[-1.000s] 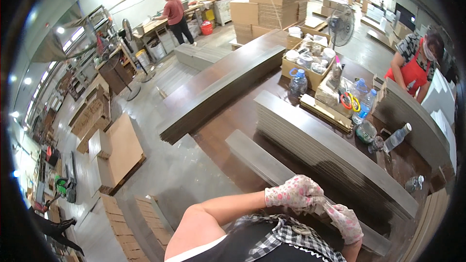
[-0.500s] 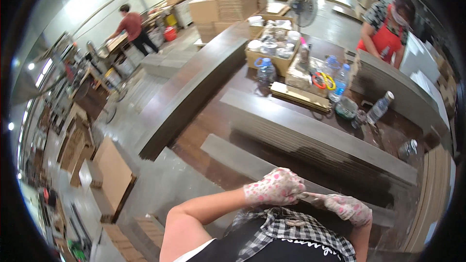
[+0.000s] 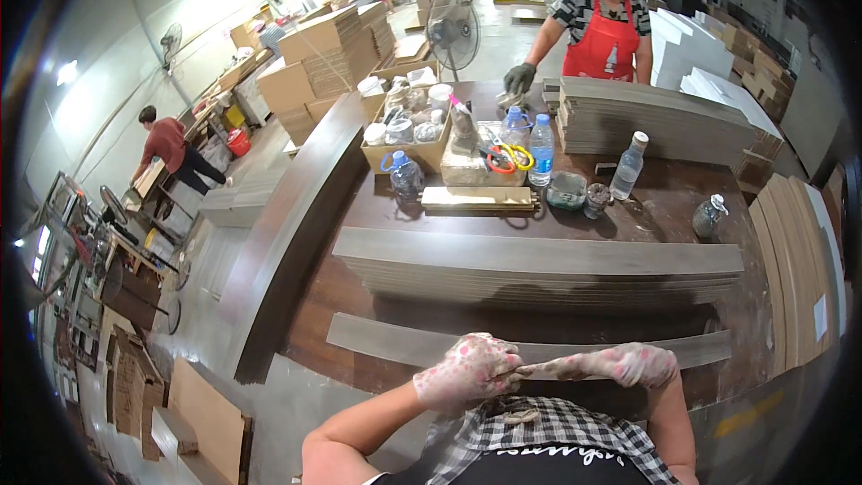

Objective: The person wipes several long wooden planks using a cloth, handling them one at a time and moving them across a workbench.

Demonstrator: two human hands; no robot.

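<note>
White gloves with pink spots cover both my hands, held in front of my chest over the near table edge. My left hand [image 3: 471, 370] is closed, gripping one end of a taut strip of pale spotted glove cloth [image 3: 564, 366]. That strip runs across to my right hand [image 3: 642, 365], which looks curled into a fist. Whether it is the right glove's stretched fingers or a separate piece, I cannot tell. Just beyond my hands a single grey board [image 3: 377, 339] lies on the brown table [image 3: 310, 314]. Farther back is a stack of grey boards [image 3: 539, 260].
Long boards [image 3: 296, 224] line the table's left side. Bottles [image 3: 629, 166], orange-and-yellow scissors [image 3: 510, 159] and a filled carton [image 3: 382, 157] stand farther back. Across the table, a person in a red apron [image 3: 606, 40] is beside another board stack [image 3: 646, 112]. Brown panels [image 3: 781, 260] stand at the right.
The view has swung to the right and levelled. My hands have drawn farther apart, and the cloth between them is stretched longer. The co-worker now reaches a gloved hand to the table.
</note>
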